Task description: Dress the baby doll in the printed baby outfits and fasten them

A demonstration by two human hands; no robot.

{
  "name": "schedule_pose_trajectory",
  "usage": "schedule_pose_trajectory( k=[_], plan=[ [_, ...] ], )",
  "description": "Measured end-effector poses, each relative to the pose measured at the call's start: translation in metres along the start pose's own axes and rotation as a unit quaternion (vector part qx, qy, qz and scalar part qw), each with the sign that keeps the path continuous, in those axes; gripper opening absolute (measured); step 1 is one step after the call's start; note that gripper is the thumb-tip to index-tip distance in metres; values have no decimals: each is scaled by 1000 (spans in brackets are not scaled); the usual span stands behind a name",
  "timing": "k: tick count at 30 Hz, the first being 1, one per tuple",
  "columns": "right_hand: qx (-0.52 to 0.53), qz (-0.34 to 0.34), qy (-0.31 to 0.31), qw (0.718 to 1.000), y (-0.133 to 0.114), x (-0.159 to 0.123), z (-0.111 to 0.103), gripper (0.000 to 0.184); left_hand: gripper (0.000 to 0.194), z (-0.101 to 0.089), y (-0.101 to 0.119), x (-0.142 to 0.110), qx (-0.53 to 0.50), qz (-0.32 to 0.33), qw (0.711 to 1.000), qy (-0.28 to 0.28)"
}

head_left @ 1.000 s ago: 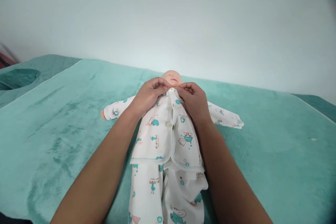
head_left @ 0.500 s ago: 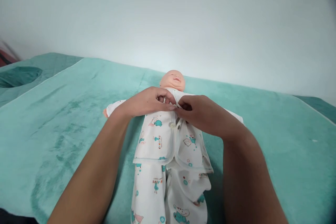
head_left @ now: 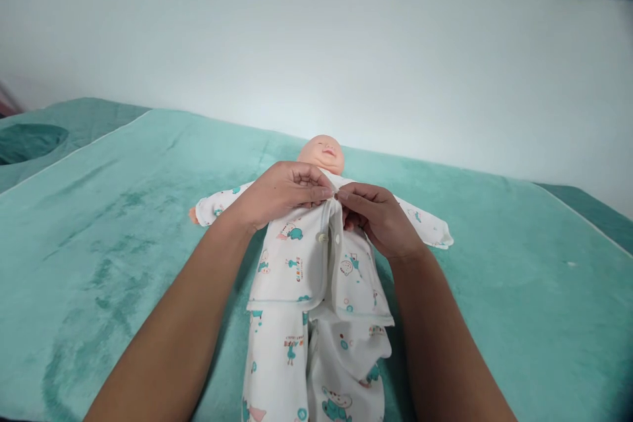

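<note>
A baby doll (head_left: 321,153) lies on its back, its sleeves spread to both sides. It wears a white printed jacket (head_left: 291,257) and matching trousers (head_left: 277,362). My left hand (head_left: 287,194) pinches the jacket's front edge near the neckline. Just to its right, my right hand (head_left: 373,214) is closed on the opposite front edge, and the two sets of fingertips nearly meet. Below them the jacket front hangs parted, with a snap button (head_left: 322,237) showing on the left panel. Whatever fastener lies between my fingertips is mostly hidden.
A green plush cover (head_left: 123,264) spreads under the doll. A white wall (head_left: 316,39) rises behind its far edge. Darker green fabric (head_left: 578,204) shows at the right corner, and a dark green hollow (head_left: 30,142) at the far left.
My right hand has shifted slightly left and turned, its fingertips lifting the right front edge beside my left fingers. The right sleeve now shows more. The view has tilted slightly.
</note>
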State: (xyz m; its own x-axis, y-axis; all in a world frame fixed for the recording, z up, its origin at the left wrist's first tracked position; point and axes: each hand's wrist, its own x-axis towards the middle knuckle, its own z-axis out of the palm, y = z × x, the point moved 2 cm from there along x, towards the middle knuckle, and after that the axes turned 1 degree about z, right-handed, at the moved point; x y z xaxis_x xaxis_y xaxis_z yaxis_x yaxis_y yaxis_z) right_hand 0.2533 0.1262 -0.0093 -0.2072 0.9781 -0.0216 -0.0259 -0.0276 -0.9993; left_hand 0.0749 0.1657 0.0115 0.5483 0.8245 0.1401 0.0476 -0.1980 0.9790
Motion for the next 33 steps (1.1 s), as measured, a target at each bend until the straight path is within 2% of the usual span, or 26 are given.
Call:
schedule_pose_trajectory(
  k=[5, 10, 15, 21, 28, 33],
  plan=[
    [-3, -3, -7, 1000, 1, 2, -2, 26, 9, -1, -1, 2, -19, -6, 1000, -11],
    [5, -13, -29, 999, 2, 2, -2, 29, 14, -1, -2, 2, -28, -9, 1000, 2],
    [-15, -35, -34, 999, 3, 0, -3, 22, 17, -1, -5, 1, -35, -9, 999, 2],
    [-98, -75, 25, 992, 1, 0, 2, 13, 16, -3, -9, 3, -46, -4, 999, 1],
    [-184, -78, 80, 977, -2, 2, 7, 22, 16, -5, -4, 0, -2, -36, 999, 17],
    [-198, -93, 92, 971, -1, 2, 9, 23, 17, -6, 1, -4, 45, -38, 998, -2]
  ],
)
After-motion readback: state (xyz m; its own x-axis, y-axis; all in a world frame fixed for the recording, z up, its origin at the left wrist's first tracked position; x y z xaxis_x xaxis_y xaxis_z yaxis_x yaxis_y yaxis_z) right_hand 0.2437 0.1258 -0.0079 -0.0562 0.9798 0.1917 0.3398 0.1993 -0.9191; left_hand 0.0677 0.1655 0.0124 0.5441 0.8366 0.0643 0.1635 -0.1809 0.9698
